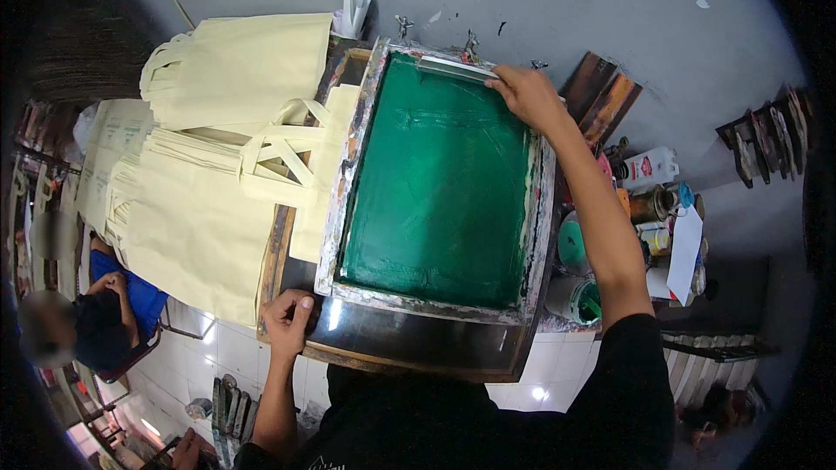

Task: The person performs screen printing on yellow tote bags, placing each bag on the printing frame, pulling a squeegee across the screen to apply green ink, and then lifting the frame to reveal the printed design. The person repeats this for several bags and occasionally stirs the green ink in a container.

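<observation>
A screen printing frame lies flat on the dark printing table, its mesh covered in wet-looking green ink. At the far end of the mesh, my right hand is closed on the right end of a squeegee, a long pale bar lying across the screen. My left hand grips the table's near left edge, close to the frame's corner, with its fingers curled. A cream cloth bag with handles reaches under the frame's left side; its covered part is hidden.
Stacks of cream bags spread left of the table. Clamps stand behind the frame. On the right are ink tubs, a white jug and other containers. A seated person is at far left.
</observation>
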`<state>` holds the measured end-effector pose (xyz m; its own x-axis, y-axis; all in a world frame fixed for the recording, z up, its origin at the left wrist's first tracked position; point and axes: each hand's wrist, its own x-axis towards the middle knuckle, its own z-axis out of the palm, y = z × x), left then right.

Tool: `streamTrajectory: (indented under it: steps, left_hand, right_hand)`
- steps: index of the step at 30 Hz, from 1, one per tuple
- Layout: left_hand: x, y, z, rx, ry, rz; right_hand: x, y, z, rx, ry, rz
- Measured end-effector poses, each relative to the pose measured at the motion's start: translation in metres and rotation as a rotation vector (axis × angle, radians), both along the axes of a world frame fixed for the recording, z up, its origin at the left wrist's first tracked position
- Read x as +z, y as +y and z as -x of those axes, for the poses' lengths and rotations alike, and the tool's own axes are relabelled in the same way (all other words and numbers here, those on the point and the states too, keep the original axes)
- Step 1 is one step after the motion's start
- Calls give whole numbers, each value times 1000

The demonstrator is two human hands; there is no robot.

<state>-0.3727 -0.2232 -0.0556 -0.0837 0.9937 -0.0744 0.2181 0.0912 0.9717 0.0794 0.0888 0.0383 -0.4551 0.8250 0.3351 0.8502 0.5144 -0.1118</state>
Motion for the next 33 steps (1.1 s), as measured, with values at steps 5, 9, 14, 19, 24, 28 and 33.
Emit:
streamTrajectory:
  steps: [5, 9, 14, 19, 24, 28, 33]
  left_hand:
    - [4, -1, 1, 4, 36, -54]
    - [4, 3, 3, -46, 16, -31]
    - [11, 10, 7, -135, -69, 116]
    - [27, 29, 18, -383, -8, 222]
    - [27, 46, 29, -569, 88, 196]
    - [21, 49, 38, -656, 72, 28]
    - [22, 49, 41, -672, -18, 34]
  right_hand:
    - [-4, -1, 15, -307, -113, 96]
    - [-4, -18, 23, -377, -151, 129]
    - [-2, -61, 49, -540, -143, 161]
    - [-2, -119, 61, -730, -117, 215]
    - [-6, -187, 76, -863, -104, 210]
    - [-6, -229, 97, -1006, -81, 272]
    - [-9, -252, 114, -1177, -22, 258]
